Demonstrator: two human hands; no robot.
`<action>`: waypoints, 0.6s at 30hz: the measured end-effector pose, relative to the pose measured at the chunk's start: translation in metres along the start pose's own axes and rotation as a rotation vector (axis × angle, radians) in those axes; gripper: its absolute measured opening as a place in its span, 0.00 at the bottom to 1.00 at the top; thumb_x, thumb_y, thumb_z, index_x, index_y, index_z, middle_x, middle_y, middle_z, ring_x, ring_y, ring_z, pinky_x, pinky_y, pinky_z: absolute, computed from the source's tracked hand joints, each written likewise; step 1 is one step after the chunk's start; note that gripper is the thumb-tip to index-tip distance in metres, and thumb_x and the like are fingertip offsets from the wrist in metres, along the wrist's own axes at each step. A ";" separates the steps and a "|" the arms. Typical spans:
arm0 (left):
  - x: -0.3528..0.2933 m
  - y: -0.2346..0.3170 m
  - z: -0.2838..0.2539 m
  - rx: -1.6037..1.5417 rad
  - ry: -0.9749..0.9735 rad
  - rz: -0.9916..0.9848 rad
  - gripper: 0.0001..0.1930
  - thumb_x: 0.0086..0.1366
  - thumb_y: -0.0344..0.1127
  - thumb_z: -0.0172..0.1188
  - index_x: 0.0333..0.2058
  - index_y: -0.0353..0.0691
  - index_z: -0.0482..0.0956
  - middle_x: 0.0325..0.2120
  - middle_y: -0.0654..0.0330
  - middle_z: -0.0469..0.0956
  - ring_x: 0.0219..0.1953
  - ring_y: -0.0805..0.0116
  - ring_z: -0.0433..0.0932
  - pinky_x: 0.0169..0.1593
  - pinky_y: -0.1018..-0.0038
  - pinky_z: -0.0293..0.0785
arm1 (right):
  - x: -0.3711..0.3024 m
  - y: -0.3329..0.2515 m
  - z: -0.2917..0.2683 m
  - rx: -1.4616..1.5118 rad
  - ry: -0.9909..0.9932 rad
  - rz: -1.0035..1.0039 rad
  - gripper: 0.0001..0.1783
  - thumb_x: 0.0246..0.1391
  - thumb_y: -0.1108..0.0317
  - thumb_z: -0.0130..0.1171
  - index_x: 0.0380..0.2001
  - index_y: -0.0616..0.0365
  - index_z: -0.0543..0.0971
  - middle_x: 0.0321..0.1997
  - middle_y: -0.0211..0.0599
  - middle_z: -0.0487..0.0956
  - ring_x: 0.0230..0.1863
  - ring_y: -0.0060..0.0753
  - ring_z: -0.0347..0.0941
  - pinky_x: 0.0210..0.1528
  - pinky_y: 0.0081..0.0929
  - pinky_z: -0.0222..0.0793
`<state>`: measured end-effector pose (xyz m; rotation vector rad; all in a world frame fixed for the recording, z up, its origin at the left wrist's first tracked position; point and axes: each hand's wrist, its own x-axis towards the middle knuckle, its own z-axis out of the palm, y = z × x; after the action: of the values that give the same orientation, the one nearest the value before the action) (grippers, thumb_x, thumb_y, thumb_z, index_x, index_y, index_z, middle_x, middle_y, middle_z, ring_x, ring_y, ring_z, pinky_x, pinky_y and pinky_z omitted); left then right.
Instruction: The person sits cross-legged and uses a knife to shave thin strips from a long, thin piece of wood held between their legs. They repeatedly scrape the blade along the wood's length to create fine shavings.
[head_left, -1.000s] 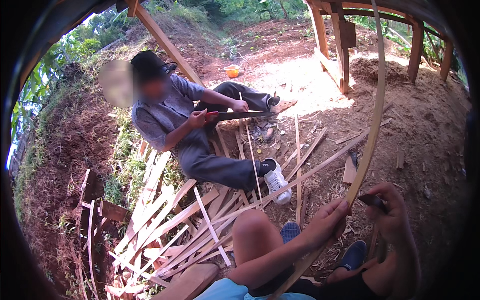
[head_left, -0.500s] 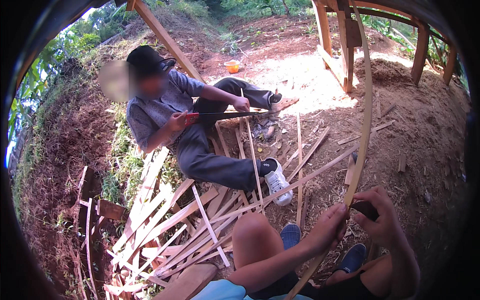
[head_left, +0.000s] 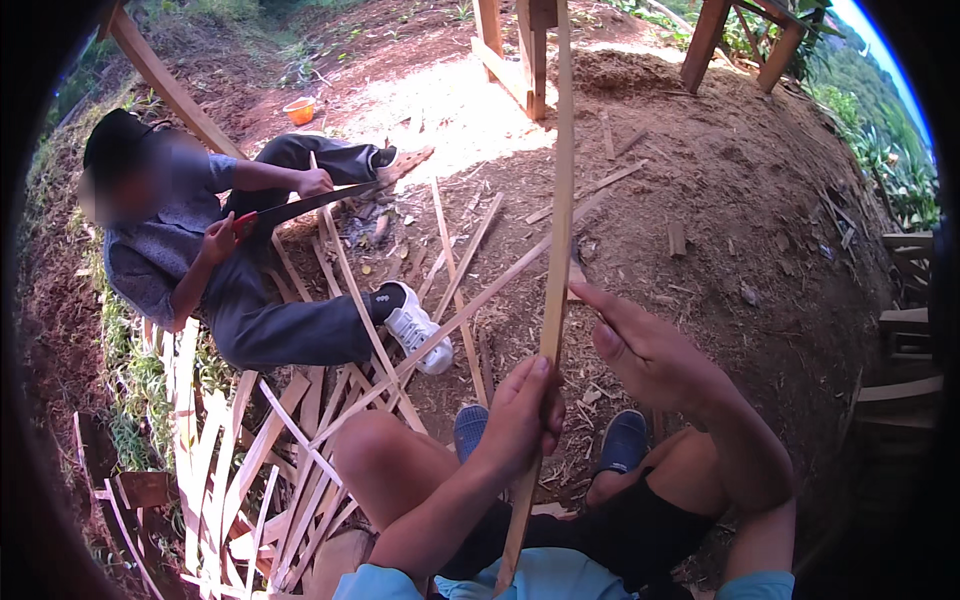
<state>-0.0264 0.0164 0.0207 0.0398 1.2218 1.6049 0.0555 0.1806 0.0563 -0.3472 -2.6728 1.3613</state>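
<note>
A long, thin wooden strip rises from my lap past the top of the view, slightly bowed. My left hand is wrapped round its lower part. My right hand is just right of the strip, above my left hand. Its index finger points toward the strip and the thumb is bent; the other fingers are hidden behind the hand, so whatever they hold cannot be made out.
At left a seated co-worker holds a red-handled saw against a wooden strip. Several loose strips pile up beside my knee. Wooden posts stand ahead; an orange bowl sits on the soil.
My view has swung right, so the co-worker appears farther left. My right hand has turned and opened out from the strip; the dark flat piece seen by its fingers is now hidden.
</note>
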 end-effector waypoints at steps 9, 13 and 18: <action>-0.013 0.005 0.008 -0.038 -0.078 0.012 0.18 0.69 0.51 0.39 0.32 0.41 0.64 0.10 0.64 0.62 0.05 0.76 0.57 0.09 0.82 0.55 | -0.011 -0.017 0.002 -0.013 0.167 -0.140 0.22 0.53 0.73 0.52 0.53 0.50 0.69 0.35 0.41 0.71 0.34 0.43 0.74 0.34 0.34 0.70; -0.020 0.008 0.008 -0.012 -0.091 0.048 0.18 0.69 0.51 0.39 0.33 0.41 0.64 0.10 0.64 0.61 0.05 0.76 0.56 0.08 0.81 0.54 | -0.011 -0.019 0.005 -0.165 0.227 -0.189 0.18 0.48 0.76 0.55 0.45 0.51 0.73 0.33 0.38 0.72 0.31 0.41 0.74 0.31 0.35 0.71; -0.026 0.013 0.009 0.057 -0.065 0.090 0.16 0.70 0.49 0.38 0.31 0.43 0.63 0.11 0.63 0.64 0.07 0.77 0.60 0.11 0.85 0.57 | -0.015 -0.023 0.013 -0.233 0.253 -0.254 0.17 0.44 0.77 0.57 0.41 0.52 0.76 0.32 0.38 0.72 0.31 0.41 0.74 0.30 0.34 0.71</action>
<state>-0.0188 0.0046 0.0478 0.1846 1.2299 1.6339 0.0643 0.1538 0.0672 -0.1782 -2.5590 0.8753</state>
